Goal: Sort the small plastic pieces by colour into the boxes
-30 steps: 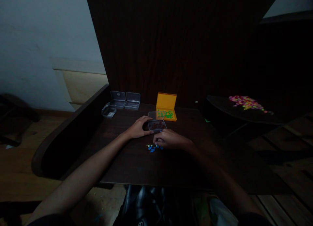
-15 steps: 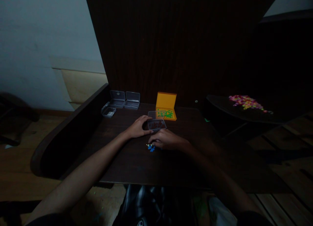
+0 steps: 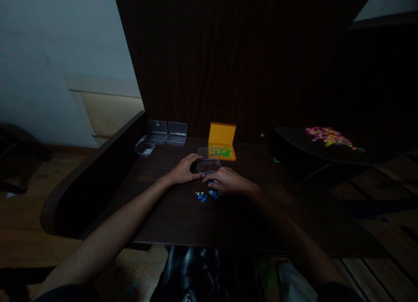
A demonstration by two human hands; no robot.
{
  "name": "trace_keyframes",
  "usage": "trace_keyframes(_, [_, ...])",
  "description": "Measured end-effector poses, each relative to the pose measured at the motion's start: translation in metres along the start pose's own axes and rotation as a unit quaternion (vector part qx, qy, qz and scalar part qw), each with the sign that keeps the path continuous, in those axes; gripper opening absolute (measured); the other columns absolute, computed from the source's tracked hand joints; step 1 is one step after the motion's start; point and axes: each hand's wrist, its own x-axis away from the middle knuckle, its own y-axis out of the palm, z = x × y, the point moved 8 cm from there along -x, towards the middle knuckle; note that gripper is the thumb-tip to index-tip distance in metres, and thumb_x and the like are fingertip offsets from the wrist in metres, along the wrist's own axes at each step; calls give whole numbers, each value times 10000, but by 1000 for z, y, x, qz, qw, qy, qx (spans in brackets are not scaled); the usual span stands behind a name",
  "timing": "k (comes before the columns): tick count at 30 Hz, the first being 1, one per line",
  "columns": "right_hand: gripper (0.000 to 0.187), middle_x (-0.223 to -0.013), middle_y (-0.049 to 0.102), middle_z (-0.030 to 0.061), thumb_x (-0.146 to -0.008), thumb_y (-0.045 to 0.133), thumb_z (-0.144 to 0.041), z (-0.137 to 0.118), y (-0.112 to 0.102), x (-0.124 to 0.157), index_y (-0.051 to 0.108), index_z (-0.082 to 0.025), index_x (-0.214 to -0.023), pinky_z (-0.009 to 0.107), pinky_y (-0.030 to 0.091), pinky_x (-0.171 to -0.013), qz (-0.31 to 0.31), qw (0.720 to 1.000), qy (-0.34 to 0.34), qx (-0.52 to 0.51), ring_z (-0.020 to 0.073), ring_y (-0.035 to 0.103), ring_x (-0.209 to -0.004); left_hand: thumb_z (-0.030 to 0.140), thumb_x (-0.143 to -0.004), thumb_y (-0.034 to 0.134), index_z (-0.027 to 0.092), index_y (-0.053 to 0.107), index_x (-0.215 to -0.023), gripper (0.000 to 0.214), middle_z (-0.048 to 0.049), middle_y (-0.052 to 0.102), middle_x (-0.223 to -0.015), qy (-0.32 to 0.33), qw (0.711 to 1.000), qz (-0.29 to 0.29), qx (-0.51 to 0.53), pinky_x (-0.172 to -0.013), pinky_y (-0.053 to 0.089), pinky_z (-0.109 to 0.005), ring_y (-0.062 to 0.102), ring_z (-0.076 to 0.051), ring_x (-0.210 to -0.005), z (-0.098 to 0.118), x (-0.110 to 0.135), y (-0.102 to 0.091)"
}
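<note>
Watching from my remote seat, I have the blue and pale pieces [image 3: 203, 197] in two small clumps on the table [image 3: 166, 217], just on the near side of the right hand [image 3: 209, 180]. Beyond them sits the open clear box [image 3: 209, 172], dark red pieces [image 3: 209, 165] scattered inside; behind it, the open yellow box [image 3: 222, 133] holds green pieces [image 3: 224, 152]. Now the grip: my left hand [image 3: 198, 166] clasps the clear box's left end between widely spaced thumb and forefinger. My right fingers curl downward by its near edge; whether they pinch anything, I can't tell.
</note>
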Motion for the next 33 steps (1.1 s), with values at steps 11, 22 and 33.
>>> trace_keyframes(11, [326, -1107, 723, 31, -869, 598, -230, 3, 4, -2, 686, -276, -1179, 248, 455, -797, -28, 999, -13, -17, 182, 666, -971, 405, -709, 742, 177, 543, -1244, 615, -104, 563, -1214, 4, 1000, 1, -9, -1008, 457, -417, 562, -274, -1142, 0, 0, 0])
trace_keyframes(22, [354, -1138, 711, 44, -859, 603, -215, 4, 5, -3, 672, -270, -1202, 269, 465, -831, -40, 999, -7, -9, 194, 663, -995, 419, -710, 745, 194, 538, -1247, 618, -99, 560, -1209, 2, 1000, 0, -12, -1011, 453, -422, 559, -270, -1138, -2, 0, 2])
trace_keyframes(33, [294, -1091, 705, 55, -889, 566, -257, 5, 7, 0, 651, -252, -1171, 303, 470, -812, -40, 999, -6, 17, 215, 658, -969, 407, -713, 725, 176, 545, -1241, 604, -116, 563, -1204, 3, 1000, -7, -6, -1025, 440, -445, 558, -290, -1148, 0, -1, 1])
